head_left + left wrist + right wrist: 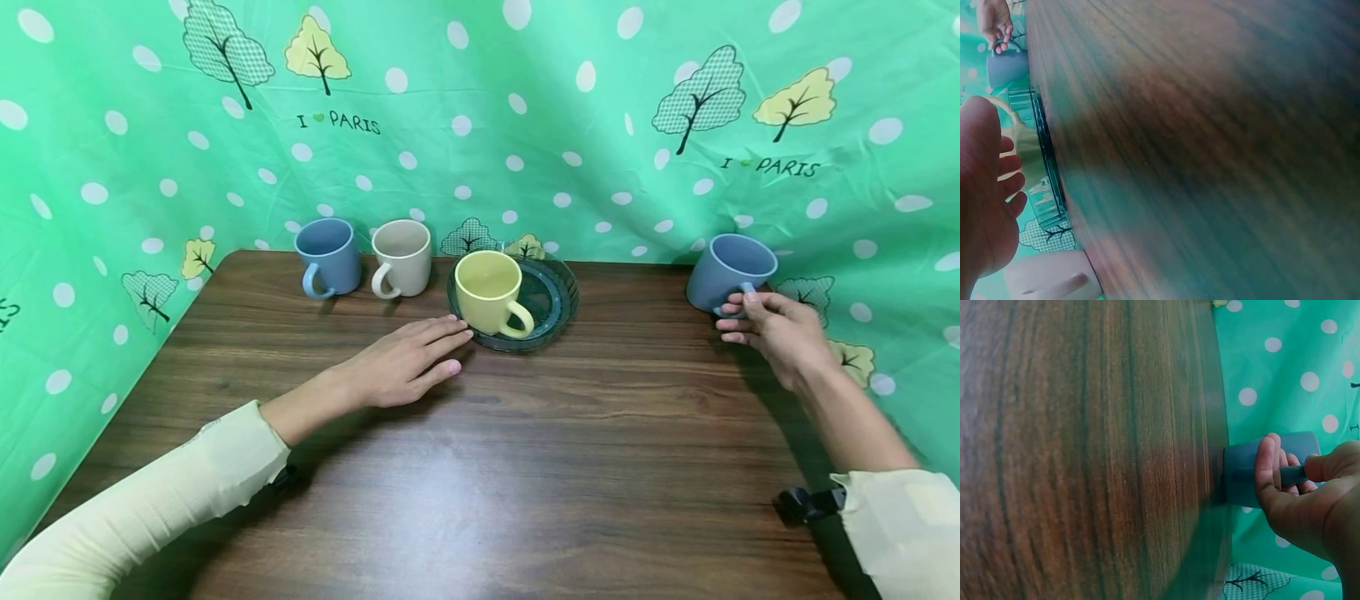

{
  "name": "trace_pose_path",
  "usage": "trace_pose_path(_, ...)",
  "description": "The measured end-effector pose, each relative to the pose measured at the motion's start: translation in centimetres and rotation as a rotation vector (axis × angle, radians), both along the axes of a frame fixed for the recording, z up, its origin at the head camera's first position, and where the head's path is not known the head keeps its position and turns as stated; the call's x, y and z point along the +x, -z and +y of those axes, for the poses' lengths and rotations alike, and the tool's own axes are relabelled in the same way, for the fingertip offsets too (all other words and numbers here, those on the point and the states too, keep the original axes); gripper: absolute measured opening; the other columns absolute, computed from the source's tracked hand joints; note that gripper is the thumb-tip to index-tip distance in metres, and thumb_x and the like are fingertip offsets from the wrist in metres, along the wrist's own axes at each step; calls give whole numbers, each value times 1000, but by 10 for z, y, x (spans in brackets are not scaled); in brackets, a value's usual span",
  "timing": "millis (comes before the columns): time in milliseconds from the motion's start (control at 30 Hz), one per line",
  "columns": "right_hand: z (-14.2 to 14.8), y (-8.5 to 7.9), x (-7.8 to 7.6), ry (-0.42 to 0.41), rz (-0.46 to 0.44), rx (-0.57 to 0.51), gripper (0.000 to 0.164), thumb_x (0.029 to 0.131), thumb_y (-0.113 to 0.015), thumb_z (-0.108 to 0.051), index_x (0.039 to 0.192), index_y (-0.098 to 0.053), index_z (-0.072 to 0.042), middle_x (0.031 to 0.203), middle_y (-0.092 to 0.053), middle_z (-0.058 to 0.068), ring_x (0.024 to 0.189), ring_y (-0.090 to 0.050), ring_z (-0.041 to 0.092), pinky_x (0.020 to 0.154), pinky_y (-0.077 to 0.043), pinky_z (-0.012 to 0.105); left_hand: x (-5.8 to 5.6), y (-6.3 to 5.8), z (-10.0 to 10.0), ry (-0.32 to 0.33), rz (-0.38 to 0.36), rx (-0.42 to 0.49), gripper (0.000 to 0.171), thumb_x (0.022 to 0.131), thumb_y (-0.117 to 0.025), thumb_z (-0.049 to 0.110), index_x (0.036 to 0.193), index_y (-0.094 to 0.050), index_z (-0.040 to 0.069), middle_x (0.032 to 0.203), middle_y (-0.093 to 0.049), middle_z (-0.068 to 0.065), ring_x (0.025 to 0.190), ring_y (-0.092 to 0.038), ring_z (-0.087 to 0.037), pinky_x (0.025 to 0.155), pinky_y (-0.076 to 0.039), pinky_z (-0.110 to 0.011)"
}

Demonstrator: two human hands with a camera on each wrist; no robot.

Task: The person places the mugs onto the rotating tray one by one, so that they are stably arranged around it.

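Note:
At the far right of the table, my right hand (787, 333) grips the handle of a blue mug (723, 275). In the right wrist view the thumb presses on that handle and the fingers curl at it, beside the upright mug (1241, 478). My left hand (405, 362) is stretched out with straight fingers, palm down, its fingertips right at the rim of a dark glass plate (566, 312). A yellow mug (483, 292) stands upright on the plate, handle toward the front right. The left wrist view shows the left hand (985, 194) beside the plate's ribbed edge (1054, 187).
Left of the plate stand a beige mug (408, 258) and a second blue mug (337, 258), both upright near the back edge. A green polka-dot cloth (525, 125) hangs behind and along the sides of the brown wooden table (562, 467).

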State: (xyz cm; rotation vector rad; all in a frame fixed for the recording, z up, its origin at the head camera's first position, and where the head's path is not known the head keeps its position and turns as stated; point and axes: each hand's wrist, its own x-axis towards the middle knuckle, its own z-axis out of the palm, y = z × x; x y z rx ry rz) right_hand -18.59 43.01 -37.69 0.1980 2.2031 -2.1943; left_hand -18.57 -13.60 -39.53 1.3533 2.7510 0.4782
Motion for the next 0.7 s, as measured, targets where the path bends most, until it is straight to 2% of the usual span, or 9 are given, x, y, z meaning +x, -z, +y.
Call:
trace_pose_path(200, 1, -2, -1, -3, -35, -9, 23, 117, -59, -32, 120, -70, -12, 103, -78, -8, 91, -79, 7, 78, -68, 22, -2, 3, -1, -12, 11, 3, 59, 121, -49, 38, 171, -49, 6, 178, -48, -16, 171, -39, -39, 139, -35, -62)
trace_pose_path(400, 1, -3, -2, -6, -50, -29, 27, 116, -59, -37, 119, -72, -13, 103, -77, -8, 91, -79, 8, 79, -68, 22, -2, 1, -1, -20, 24, 5, 59, 121, -50, 38, 170, -50, 5, 177, -50, -17, 170, -40, -38, 139, -35, -62)
trace_pose_path(533, 1, -2, -2, 0, -46, -44, 26, 116, -60, -35, 116, -74, -12, 101, -78, -7, 90, -80, 8, 78, -68, 22, -2, 0, -2, -22, 37, 11, 59, 121, -51, 38, 169, -51, 4, 175, -51, -18, 169, -41, -39, 138, -36, -63)
trace_pose_path(700, 3, -2, -3, 7, -61, -114, 23, 115, -63, -30, 113, -77, -11, 99, -79, -4, 89, -81, 11, 79, -69, 23, -3, 1, -2, -33, 35, 7, 59, 121, -51, 38, 169, -50, 4, 176, -51, -18, 169, -41, -39, 138, -36, -63)
